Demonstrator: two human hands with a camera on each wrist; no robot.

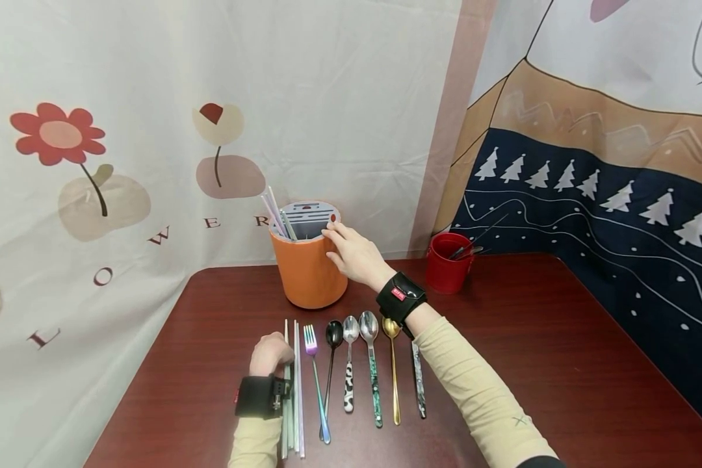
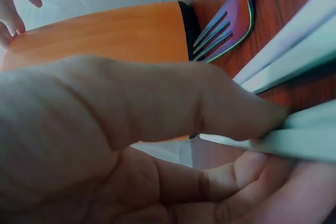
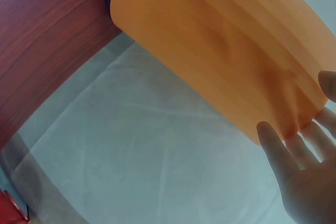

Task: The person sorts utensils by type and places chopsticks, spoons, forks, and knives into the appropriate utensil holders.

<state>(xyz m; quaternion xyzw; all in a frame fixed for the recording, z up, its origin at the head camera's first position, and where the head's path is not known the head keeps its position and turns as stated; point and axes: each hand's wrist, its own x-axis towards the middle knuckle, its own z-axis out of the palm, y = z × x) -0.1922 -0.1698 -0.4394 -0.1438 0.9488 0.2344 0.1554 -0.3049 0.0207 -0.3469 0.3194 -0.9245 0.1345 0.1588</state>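
An orange container (image 1: 309,273) with a slotted top holds several pale chopsticks (image 1: 276,214) at its left side. My right hand (image 1: 359,257) rests its extended fingers on the container's right rim; the right wrist view has the same hand (image 3: 310,177) beside the orange wall (image 3: 220,51). At the left of the row of cutlery, my left hand (image 1: 271,354) pinches pale green chopsticks (image 2: 310,142) between thumb and fingers (image 2: 247,174). Another pale pair (image 1: 298,390) lies just right of them, followed by a rainbow fork (image 1: 314,364).
Right of the fork lie a black spoon (image 1: 334,335), a cow-patterned spoon (image 1: 349,383), a green-handled spoon (image 1: 374,383), a gold spoon (image 1: 394,377) and a dark patterned handle (image 1: 418,383). A red bucket (image 1: 446,270) with thin utensils stands at the back right.
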